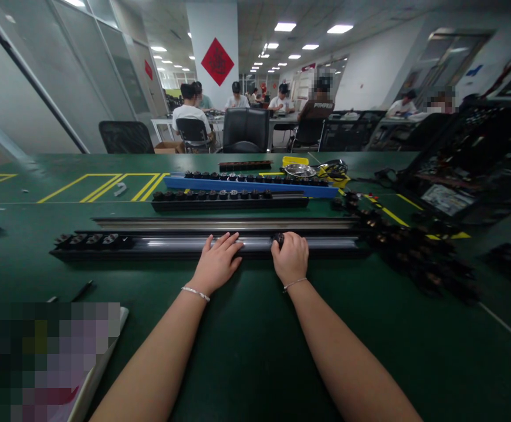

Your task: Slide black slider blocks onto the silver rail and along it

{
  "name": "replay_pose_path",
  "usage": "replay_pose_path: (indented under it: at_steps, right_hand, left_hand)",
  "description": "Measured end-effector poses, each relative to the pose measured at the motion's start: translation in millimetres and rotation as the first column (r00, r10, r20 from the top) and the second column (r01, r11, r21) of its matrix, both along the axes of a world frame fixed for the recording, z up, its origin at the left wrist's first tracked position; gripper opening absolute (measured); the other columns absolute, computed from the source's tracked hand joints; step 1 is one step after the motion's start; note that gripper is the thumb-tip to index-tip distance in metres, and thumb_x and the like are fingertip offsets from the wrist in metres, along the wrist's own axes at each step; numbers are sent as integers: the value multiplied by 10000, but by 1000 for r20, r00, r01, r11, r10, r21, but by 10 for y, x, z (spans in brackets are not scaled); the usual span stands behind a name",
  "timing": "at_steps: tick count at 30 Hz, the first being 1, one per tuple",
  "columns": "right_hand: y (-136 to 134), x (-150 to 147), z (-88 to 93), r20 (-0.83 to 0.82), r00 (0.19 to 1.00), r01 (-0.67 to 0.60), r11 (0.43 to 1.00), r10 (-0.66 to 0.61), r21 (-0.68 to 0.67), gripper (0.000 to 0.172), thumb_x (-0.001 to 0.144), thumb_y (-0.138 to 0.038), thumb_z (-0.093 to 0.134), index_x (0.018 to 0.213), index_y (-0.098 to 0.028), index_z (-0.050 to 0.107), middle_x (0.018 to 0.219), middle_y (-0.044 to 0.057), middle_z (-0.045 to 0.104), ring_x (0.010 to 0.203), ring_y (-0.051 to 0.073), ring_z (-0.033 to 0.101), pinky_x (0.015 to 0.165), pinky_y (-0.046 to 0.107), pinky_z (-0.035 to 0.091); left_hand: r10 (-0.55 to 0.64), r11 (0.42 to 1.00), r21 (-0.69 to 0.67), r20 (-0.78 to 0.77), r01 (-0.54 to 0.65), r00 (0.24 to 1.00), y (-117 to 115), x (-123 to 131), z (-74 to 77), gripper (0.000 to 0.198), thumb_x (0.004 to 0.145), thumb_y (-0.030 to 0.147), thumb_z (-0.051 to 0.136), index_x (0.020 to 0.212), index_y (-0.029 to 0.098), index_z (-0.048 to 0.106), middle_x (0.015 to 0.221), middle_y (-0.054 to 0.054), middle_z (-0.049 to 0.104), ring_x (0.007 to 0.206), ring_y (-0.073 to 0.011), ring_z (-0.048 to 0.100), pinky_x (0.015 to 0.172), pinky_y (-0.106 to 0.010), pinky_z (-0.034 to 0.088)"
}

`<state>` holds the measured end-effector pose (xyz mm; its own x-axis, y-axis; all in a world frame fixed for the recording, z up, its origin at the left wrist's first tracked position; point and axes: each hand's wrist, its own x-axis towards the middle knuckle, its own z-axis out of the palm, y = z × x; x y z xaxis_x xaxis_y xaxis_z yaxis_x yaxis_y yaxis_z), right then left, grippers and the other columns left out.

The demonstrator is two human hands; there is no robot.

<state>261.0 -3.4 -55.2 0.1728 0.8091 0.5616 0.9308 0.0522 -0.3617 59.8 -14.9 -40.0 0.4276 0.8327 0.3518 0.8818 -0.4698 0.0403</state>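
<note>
The left hand [219, 258], at the centre of the frame, is laid palm down with its fingers loosely spread across a long black rail [171, 243]. Just right of centre, the right hand [291, 257] is curled, and a small black part [277, 239] is pinched at its thumb and forefinger, over the glossy channel of the same rail; whether the channel is touched by the part cannot be told. A bracelet is worn on each wrist.

The rail is stretched sideways across the middle of the frame, and its left end is filled with a row of black pieces [92, 239]. Directly behind it, a second rail [220, 224] is laid nearly parallel. Farther up, a shorter black rail [229, 205] and a blue rail [259, 187] are seen, both lined with similar pieces. Above the blue rail's right half, a metal dish [300, 170] is placed beside a yellow tray [295, 160].

At the right of the frame, a blurred pile of dark parts [422, 255] is spread over the green table [246, 363]. In the upper part, several people are seated at other tables, and a red diamond-shaped sign [217, 62] is fixed to a white pillar [212, 23].
</note>
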Motion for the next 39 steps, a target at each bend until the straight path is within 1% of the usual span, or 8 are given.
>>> replay_pose_path:
  at_steps: [3,5,9,13,17,25,30,39]
  right_hand:
    - [-1,47,-7,12,1000,-7,1000,7,-3,327,838,-321,442,1035,-109,596,1084,141,610,1062,252,492,1024,420,257]
    - [2,85,-2,16,999,-29,1000,29,-11,343,839,-333,451,1047,-103,597,1106,140,608,1072,249,492,1017,403,272]
    - [16,182,17,25,995,-95,995,96,-38,343,836,-351,463,1031,-110,610,1103,135,615,1056,243,505,943,363,345]
    - [19,282,-1,25,996,-89,996,89,-16,344,836,-358,464,1034,-118,611,1105,130,615,1053,240,508,938,361,346]
    - [15,328,-35,8,998,-66,998,66,20,345,836,-360,457,1041,-125,606,1096,128,618,1046,242,512,952,375,329]
    - [25,341,-33,12,998,-62,998,61,18,342,830,-354,455,1027,-120,608,1082,130,620,1019,242,517,941,379,339]
    - [29,341,-25,19,998,-64,998,64,20,335,824,-349,459,1019,-122,609,1060,135,622,1011,248,515,943,390,334]
    - [23,332,2,-1,998,-57,998,57,20,321,815,-330,467,1013,-124,613,1051,140,624,1002,255,522,941,408,343]
  left_hand:
    - [50,998,24,24,-51,998,-24,82,-26,270,870,332,462,1089,257,602,1398,-36,463,1308,-252,379,1074,-540,236]
    - [100,994,34,48,-102,994,-46,151,-43,258,864,328,468,1060,236,607,1395,-48,466,1303,-261,382,1059,-535,260]
    - [171,984,32,82,-174,982,-91,250,-64,324,845,341,489,1139,230,569,1407,-62,449,1303,-286,371,1044,-549,267]
    - [155,987,31,82,-158,984,-119,253,-68,417,846,348,481,1252,256,498,1419,-61,434,1311,-284,359,1062,-542,236]
    - [149,988,28,77,-152,986,-118,235,-70,354,861,361,457,1189,264,551,1422,-57,430,1315,-281,354,1071,-535,221]
    - [164,984,40,137,-171,977,-60,251,-71,280,885,375,427,1049,280,633,1362,-32,502,1287,-256,394,1041,-500,285]
    - [169,984,30,132,-174,977,-54,247,-62,277,885,375,430,1043,278,635,1356,-27,506,1280,-249,399,1037,-472,293]
    - [171,983,33,155,-178,973,-53,250,-61,263,874,373,449,1028,288,645,1341,-28,519,1269,-256,409,1024,-481,307]
